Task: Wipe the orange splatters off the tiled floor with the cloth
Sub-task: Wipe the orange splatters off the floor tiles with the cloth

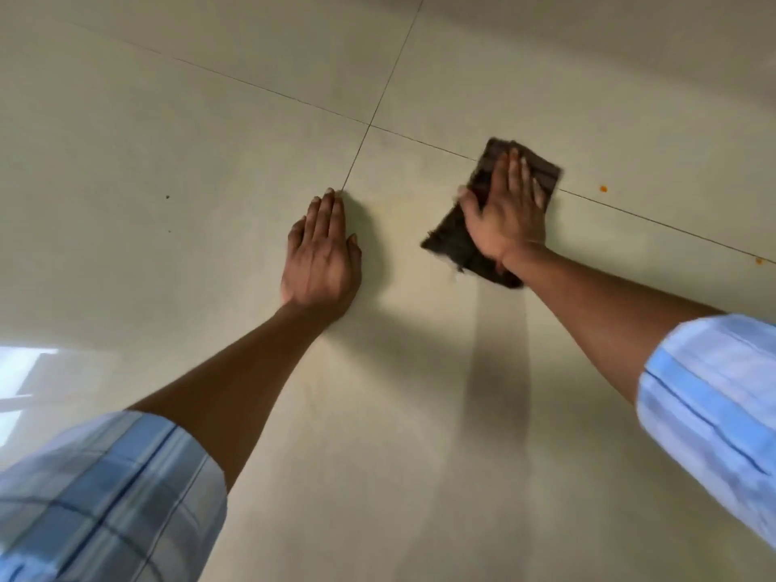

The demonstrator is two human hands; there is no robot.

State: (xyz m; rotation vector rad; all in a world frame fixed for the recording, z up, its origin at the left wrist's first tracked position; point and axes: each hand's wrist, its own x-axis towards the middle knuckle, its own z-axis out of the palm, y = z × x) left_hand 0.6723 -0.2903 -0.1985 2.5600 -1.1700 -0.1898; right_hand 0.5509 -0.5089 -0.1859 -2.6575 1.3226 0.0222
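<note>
A dark brown cloth [453, 241] lies flat on the beige tiled floor [210, 140], right of the middle. My right hand [506, 212] presses on it with straight, spread fingers, and covers the cloth's middle. An orange splatter [603, 188] sits on the tile just right of the cloth, near a grout line. A second small orange spot [758, 260] shows at the right edge. My left hand [321, 256] rests flat on the bare floor to the left of the cloth, its fingertips beside a grout line.
Grout lines cross at a joint [369, 125] beyond both hands. Two tiny dark specks [167, 197] mark the tile at the left. A bright window reflection [25, 380] lies on the floor at the left edge.
</note>
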